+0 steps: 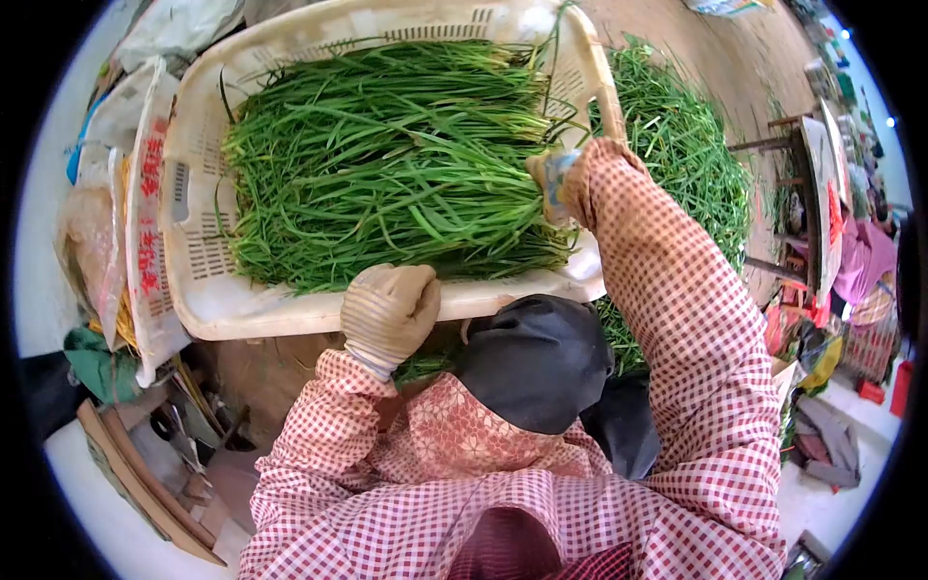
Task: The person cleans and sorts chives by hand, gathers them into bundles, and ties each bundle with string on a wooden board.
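Observation:
Long green leafy stalks (387, 174) lie sideways in a white plastic basket (198, 290), their pale cut ends toward the right. My right hand (555, 184), in a glove, is closed around the pale ends of a bunch at the basket's right side. My left hand (391, 314), in a cream striped glove, is closed at the basket's near rim; whether its fingers grip the rim or anything else is hidden. Both sleeves are red-and-white checked.
A large heap of loose green stalks (686, 145) lies on the floor to the right of the basket. Boxes and bags with red print (150, 213) stand at the left. A table (822, 193) and a person in purple (862, 259) are at the far right.

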Action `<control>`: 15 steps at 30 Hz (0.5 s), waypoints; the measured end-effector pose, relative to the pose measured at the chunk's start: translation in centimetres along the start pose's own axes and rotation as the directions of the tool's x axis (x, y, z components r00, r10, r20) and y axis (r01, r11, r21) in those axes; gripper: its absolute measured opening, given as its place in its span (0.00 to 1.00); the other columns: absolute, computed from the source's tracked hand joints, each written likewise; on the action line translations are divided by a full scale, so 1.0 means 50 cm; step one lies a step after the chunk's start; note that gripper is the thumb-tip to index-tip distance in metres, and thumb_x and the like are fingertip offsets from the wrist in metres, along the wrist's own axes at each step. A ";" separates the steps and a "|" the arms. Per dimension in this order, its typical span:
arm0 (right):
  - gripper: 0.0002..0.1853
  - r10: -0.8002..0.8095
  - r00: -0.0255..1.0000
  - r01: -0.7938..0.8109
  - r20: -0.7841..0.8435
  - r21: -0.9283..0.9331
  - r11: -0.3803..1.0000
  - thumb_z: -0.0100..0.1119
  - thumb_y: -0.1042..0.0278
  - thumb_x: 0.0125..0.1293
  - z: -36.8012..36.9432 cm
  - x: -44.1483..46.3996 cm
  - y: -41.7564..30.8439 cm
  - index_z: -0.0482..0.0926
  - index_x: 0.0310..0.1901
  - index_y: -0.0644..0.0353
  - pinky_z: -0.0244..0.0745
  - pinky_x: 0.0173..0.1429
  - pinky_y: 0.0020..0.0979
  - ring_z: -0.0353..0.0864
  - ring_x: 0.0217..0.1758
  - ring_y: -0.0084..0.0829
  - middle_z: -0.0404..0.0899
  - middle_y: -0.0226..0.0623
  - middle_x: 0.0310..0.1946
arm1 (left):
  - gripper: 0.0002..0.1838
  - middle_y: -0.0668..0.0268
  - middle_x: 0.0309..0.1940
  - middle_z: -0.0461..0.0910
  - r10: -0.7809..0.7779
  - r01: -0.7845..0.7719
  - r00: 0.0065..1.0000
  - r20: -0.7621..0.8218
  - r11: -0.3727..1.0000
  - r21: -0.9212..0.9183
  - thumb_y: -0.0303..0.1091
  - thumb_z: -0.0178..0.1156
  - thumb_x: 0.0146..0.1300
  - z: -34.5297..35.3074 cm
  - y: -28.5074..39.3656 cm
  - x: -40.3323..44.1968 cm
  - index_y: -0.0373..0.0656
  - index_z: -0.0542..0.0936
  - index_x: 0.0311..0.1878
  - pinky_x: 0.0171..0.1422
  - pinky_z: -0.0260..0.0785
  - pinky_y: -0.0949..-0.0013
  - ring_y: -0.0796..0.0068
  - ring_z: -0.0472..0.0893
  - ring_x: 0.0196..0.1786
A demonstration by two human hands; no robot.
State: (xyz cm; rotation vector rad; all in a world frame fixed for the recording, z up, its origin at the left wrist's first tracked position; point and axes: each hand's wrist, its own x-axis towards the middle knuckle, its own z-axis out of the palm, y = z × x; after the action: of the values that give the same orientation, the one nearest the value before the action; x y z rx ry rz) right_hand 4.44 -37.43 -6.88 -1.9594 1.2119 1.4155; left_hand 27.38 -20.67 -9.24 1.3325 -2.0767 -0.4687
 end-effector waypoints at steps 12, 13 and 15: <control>0.39 -0.153 0.988 0.148 0.026 0.142 0.979 0.67 0.51 0.56 0.042 -0.025 -0.004 0.64 0.67 0.56 0.79 0.52 0.35 0.81 0.51 0.39 0.78 0.46 0.52 | 0.53 0.49 0.53 0.76 0.183 -0.228 0.966 0.183 0.935 0.273 0.33 0.77 0.32 0.106 0.033 0.182 0.39 0.62 0.67 0.68 0.61 0.52 0.46 0.74 0.59; 0.40 -0.168 0.986 0.162 0.024 0.160 0.974 0.67 0.51 0.56 0.047 -0.020 -0.006 0.64 0.67 0.56 0.79 0.52 0.35 0.81 0.50 0.39 0.78 0.46 0.52 | 0.51 0.49 0.52 0.76 0.112 -0.159 0.948 0.299 0.977 0.139 0.33 0.76 0.33 0.113 0.026 0.188 0.40 0.63 0.66 0.66 0.63 0.53 0.47 0.74 0.58; 0.40 -0.197 0.980 0.190 0.012 0.205 0.960 0.68 0.50 0.56 0.057 -0.014 -0.009 0.64 0.67 0.56 0.79 0.52 0.35 0.81 0.50 0.39 0.78 0.46 0.51 | 0.48 0.50 0.51 0.77 0.056 -0.066 0.904 0.424 0.998 0.008 0.33 0.75 0.34 0.123 0.020 0.194 0.40 0.65 0.64 0.64 0.65 0.54 0.48 0.75 0.57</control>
State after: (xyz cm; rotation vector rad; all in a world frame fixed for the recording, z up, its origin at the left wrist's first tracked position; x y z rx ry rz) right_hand 3.23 -34.76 -7.41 -1.8512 1.0719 1.1718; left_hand 19.68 -29.21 -10.24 1.2553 -2.4736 -0.7665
